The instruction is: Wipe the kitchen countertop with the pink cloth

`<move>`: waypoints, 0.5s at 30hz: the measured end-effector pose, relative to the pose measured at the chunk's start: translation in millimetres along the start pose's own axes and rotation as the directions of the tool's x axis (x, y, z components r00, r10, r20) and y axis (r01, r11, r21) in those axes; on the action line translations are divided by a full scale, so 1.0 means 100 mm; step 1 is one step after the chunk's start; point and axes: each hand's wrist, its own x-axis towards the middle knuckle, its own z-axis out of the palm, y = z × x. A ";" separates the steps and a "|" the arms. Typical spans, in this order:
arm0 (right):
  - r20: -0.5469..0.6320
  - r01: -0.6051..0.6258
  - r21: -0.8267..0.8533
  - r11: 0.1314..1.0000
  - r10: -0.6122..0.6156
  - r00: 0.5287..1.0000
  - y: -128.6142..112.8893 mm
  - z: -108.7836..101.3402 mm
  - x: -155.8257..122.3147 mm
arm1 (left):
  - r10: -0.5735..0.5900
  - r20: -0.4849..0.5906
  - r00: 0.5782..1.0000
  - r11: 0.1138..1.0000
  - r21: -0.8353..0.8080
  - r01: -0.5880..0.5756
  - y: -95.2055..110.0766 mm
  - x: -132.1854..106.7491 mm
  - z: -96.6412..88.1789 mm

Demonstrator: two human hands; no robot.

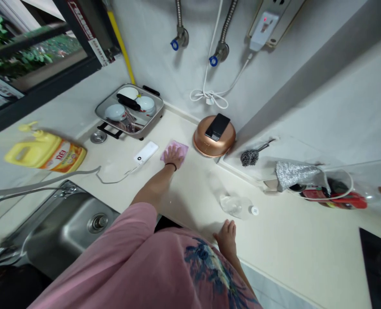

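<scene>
With its fingers spread, my left hand [173,155] lies flat on a pink cloth [183,149] on the countertop. A white power bank or phone [146,152] with a cable attached lies just left of the cloth. To the cloth's right, a black phone [218,127] rests on an upturned copper-coloured pan [201,139]. My right hand [226,236] rests at the counter's front edge, fingers extended and holding nothing. Slightly beyond it, a clear plastic bottle [234,206] with a white cap lies on its side.
A steel dish tray [152,121] with bowls stands against the back wall. At left are a yellow detergent jug [32,150] and a steel sink [58,231]. A wire scrubber [250,158] hangs on the right wall. A black stove [375,253] borders the far right.
</scene>
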 end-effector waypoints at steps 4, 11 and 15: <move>0.002 -0.013 0.022 1.000 0.013 1.000 0.00 0.00 0.01 | -0.089 -0.011 0.996 0.996 -0.006 0.089 -0.19 -0.12 0.00; 0.016 -0.004 0.001 1.000 0.004 1.000 0.05 0.06 0.03 | 0.243 -0.043 0.969 0.967 -0.066 -0.246 0.54 -1.25 1.01; 0.007 -0.031 0.002 1.000 0.031 0.999 0.07 0.08 0.03 | 0.492 0.062 0.868 0.869 -0.099 -0.485 0.86 -1.77 1.29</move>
